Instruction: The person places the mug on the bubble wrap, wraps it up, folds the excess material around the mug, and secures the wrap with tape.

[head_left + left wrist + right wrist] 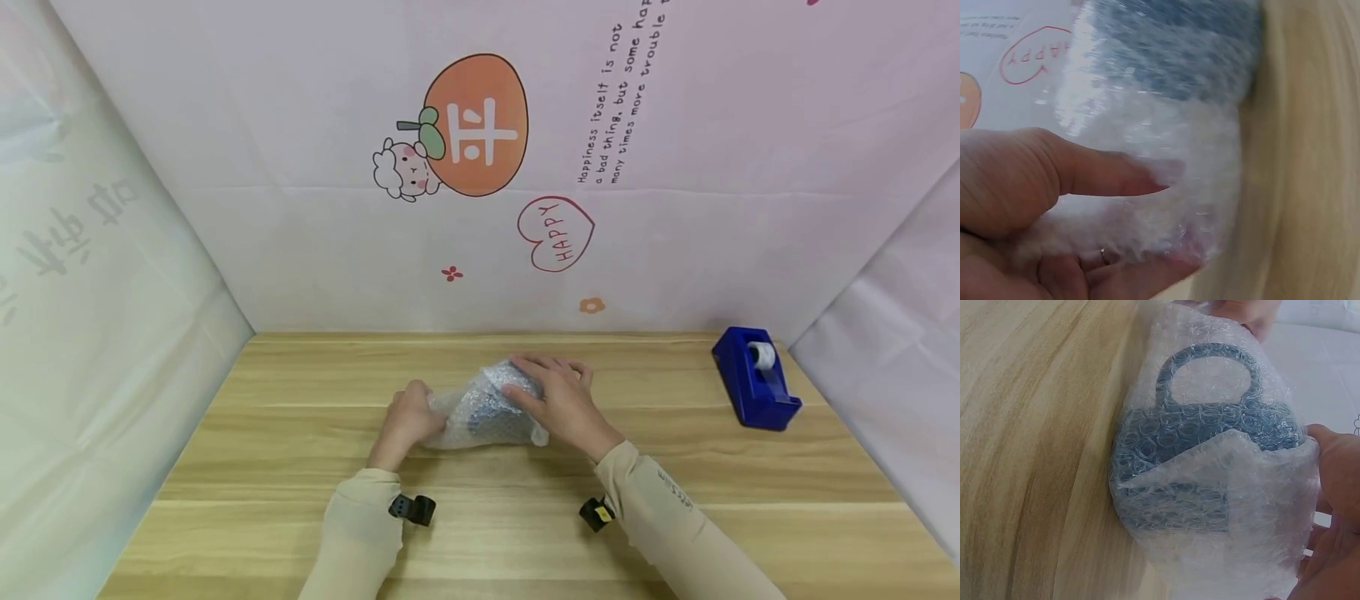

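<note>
A blue mug (1210,428) shows through a covering of clear bubble wrap (510,427). Its looped handle points toward the left hand in the right wrist view, and a folded flap of wrap lies across the body. My left hand (408,417) pinches the loose end of the wrap (1147,125) between thumb and fingers, on the handle side. Over the upper right of the bundle, my right hand (562,400) grips the wrapped mug, thumb on the near side and fingers spread across the far side, partly hidden behind the wrap.
A blue tape dispenser (753,379) with a white roll stands at the back right of the wooden table (510,542). Printed white sheets (360,258) hang behind the table and along both sides.
</note>
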The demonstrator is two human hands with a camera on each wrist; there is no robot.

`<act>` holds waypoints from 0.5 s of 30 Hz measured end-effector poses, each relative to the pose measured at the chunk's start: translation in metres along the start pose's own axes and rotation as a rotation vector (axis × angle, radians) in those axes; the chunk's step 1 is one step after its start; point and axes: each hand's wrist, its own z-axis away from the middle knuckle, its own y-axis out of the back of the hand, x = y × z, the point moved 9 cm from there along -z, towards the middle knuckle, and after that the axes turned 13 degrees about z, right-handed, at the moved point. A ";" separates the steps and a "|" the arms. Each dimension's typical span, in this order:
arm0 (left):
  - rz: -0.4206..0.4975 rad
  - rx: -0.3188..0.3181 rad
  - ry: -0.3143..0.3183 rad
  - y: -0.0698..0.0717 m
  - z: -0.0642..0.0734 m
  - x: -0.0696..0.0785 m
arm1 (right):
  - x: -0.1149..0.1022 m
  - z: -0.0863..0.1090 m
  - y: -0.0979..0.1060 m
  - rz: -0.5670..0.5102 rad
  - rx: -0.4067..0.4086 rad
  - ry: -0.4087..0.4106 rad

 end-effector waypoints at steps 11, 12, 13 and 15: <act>0.151 -0.062 -0.046 0.002 0.004 0.013 | 0.002 0.000 -0.001 -0.013 -0.002 -0.014; 0.171 -0.068 -0.046 0.002 0.005 0.014 | 0.002 0.000 -0.001 -0.013 -0.002 -0.015; 0.198 -0.076 -0.044 0.001 0.005 0.015 | 0.002 0.000 -0.001 -0.013 -0.002 -0.014; 0.255 -0.090 -0.033 0.001 0.006 0.016 | 0.002 0.000 0.000 -0.013 -0.004 -0.018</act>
